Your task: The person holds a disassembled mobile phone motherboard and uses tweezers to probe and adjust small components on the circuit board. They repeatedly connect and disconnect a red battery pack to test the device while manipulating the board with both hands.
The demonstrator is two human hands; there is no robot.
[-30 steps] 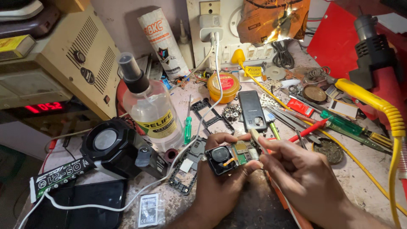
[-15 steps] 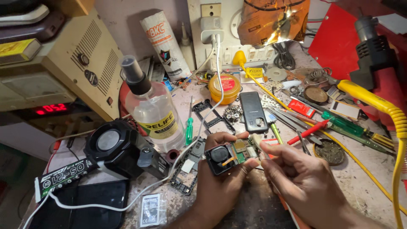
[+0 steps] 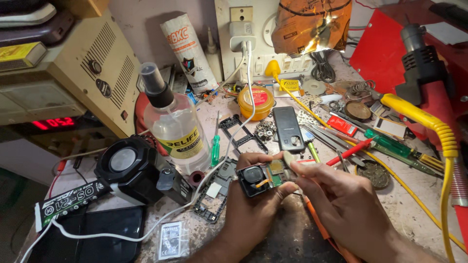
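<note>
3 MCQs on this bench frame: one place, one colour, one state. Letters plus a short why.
1. Where does the small green-handled screwdriver lie?
A. right of the clear plastic spray bottle
B. on the black speaker
C. in the left hand

2. What colour is the lid of the round tin near the wall sockets?
A. blue
B. red
C. white

3. What does the left hand hold?
A. nothing
B. a battery
C. a small phone circuit board with a black round part

Answers: 1 A, it lies on the bench beside the bottle; 2 B, red lid on a yellow body; 3 C, fingers wrap the board.
</note>
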